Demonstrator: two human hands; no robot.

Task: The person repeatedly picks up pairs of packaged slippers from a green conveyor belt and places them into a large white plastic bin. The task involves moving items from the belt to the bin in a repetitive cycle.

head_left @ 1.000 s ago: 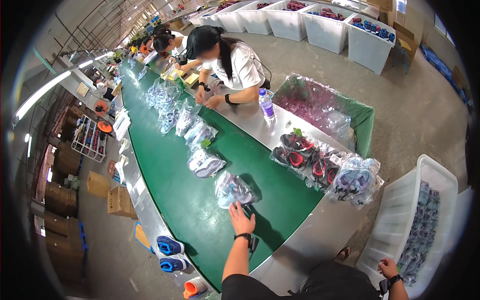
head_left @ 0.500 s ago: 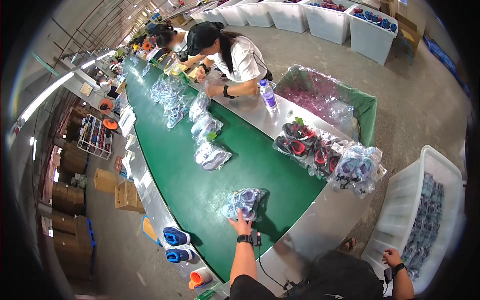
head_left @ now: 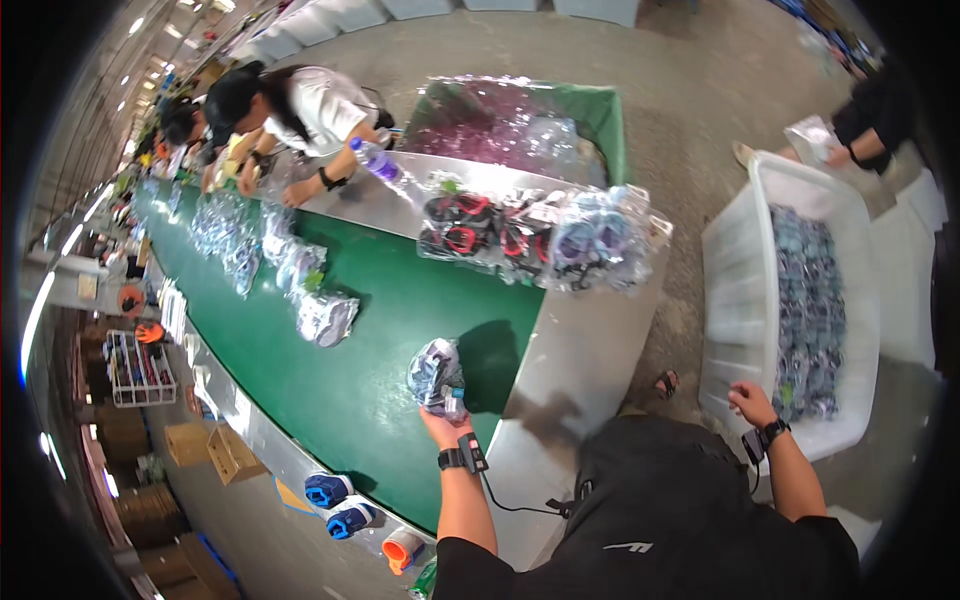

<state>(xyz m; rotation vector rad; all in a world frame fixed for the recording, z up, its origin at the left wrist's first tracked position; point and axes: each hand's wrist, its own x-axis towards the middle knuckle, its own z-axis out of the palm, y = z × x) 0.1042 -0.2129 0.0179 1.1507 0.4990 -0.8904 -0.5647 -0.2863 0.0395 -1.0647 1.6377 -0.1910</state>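
My left hand grips a pair of blue-grey shoes in a clear plastic bag, held up above the green conveyor belt. Its fingers are partly hidden behind the bag. On the right, my right hand hangs at the near edge of a large white bin, fingers curled in with nothing visible in them. Rows of bagged blue-grey shoes fill that bin. Further up the belt lie more bagged shoes.
Bagged black-and-red shoes and bagged light-blue shoes sit on the metal ledge beside a bottle. Behind stands a green-lined bin. Loose blue shoes rest on the left edge. Co-workers stand across the belt.
My left hand has lifted the bagged shoes off the belt and tilted them up. The view has swung right, bringing another person beyond the white bin into sight.
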